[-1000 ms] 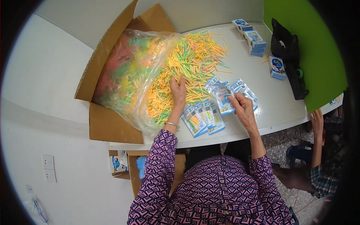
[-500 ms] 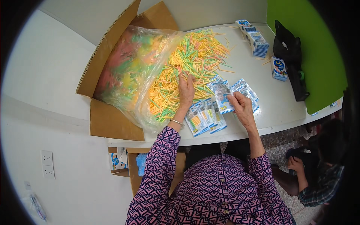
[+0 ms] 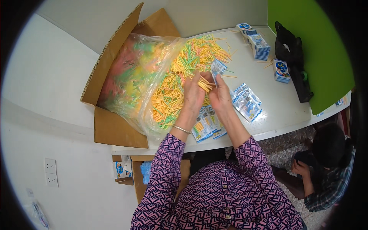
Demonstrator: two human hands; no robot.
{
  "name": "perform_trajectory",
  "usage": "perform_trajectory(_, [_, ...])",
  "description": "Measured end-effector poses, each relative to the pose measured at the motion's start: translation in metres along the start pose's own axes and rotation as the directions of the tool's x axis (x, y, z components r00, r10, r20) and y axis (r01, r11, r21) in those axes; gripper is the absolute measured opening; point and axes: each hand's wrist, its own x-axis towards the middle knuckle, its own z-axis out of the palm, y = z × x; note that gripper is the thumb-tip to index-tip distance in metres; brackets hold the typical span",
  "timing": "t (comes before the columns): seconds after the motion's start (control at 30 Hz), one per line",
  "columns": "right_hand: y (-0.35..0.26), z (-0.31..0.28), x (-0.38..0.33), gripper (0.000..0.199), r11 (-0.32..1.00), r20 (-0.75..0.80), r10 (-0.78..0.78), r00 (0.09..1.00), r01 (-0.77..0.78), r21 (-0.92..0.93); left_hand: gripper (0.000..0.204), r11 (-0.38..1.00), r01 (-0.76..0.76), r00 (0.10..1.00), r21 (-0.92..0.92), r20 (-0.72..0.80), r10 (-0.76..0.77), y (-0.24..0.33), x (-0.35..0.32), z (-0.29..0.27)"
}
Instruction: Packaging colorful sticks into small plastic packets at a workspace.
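Observation:
Closed around a small bunch of thin yellow sticks is my left hand, held over the near right side of a large pile of pastel sticks. My right hand pinches a small blue-and-white packet between thumb and fingers, its top tilted upward. The two hands are close together, with the stick ends pointing toward the right hand. Below them lie several packets with sticks showing through clear windows. Right of the right hand is a spread of flat packets on the white table.
A cardboard box lies on its side at left, a clear bag of coloured sticks spilling from it. Stacked small boxes, a single box and a black holder stand near the green panel. Another person sits at lower right.
My left hand has lifted from the pile with a bunch of sticks. My right hand has brought a packet leftward and up from the flat packets, close to the left hand.

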Motion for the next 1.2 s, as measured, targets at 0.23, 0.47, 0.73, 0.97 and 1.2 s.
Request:
perform_trajectory(0.23, [0.01,-0.005,0.002,0.029,0.988,-0.013,0.072,0.997,-0.07,0.138,0.019,0.99,-0.14,0.989,-0.011,-0.05,0.14,-0.022,-0.02,0.004])
perform_trajectory(0.47, [0.003,0.015,-0.01,0.023,0.991,-0.065,0.048,0.997,-0.039,0.128,0.021,0.991,-0.128,0.992,-0.029,-0.027,0.127,-0.025,-0.019,0.004])
perform_trajectory(0.73, [0.006,0.015,-0.011,0.021,0.999,-0.089,-0.018,0.996,0.021,0.03,0.026,0.987,-0.093,0.993,0.132,-0.056,0.101,-0.033,-0.017,-0.003])
perform_trajectory(0.97, [-0.043,0.011,-0.016,0.017,0.888,0.126,-0.174,0.977,0.211,-0.409,0.026,0.992,0.08,0.996,-0.097,-0.041,-0.084,0.015,0.009,-0.035])
perform_trajectory(1.2, [-0.083,-0.01,-0.046,0.019,0.552,0.232,0.275,0.933,0.044,-0.832,0.031,1.0,0.015,0.999,0.027,0.035,-0.016,0.052,-0.005,-0.008])
